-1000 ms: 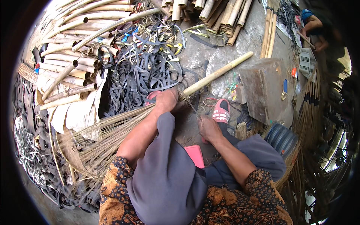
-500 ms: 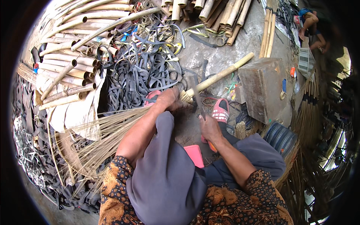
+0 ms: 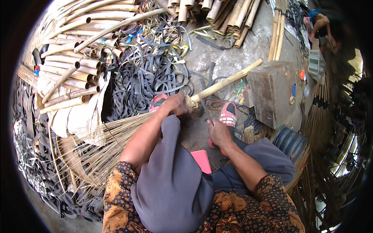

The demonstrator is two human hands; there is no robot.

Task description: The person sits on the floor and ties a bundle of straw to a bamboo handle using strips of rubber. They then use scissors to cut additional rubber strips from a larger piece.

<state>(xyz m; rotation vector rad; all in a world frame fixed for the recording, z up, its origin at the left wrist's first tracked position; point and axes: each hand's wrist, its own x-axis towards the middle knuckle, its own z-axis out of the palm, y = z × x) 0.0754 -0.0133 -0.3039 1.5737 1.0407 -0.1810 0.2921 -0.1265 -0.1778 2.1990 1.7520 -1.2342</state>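
Note:
My left hand (image 3: 175,104) is closed round the bound neck of a stick broom (image 3: 128,130), whose long thin bristles fan out to the left beneath my forearm. A pale bamboo handle (image 3: 229,80) runs from that neck up to the right. Just right of the neck, my right hand (image 3: 219,134) is closed on a knife. Its blade barely shows now, and a bit of the orange handle (image 3: 222,152) peeks out under the fist. A pink rectangular object (image 3: 201,160) lies between my legs, near my pink sandal (image 3: 228,115).
A heap of black rubber strips (image 3: 143,73) lies ahead to the left, beside stacked bamboo poles (image 3: 66,73). To the right stand a worn block (image 3: 270,93) and a ribbed blue plastic container (image 3: 289,143). Another person (image 3: 320,23) is at the far right, near a pale crate (image 3: 316,62).
The knife blade, upright and plain to see before, has dropped away from the bamboo and hardly shows. The handle's far end has dipped slightly. The other person's arms have shifted.

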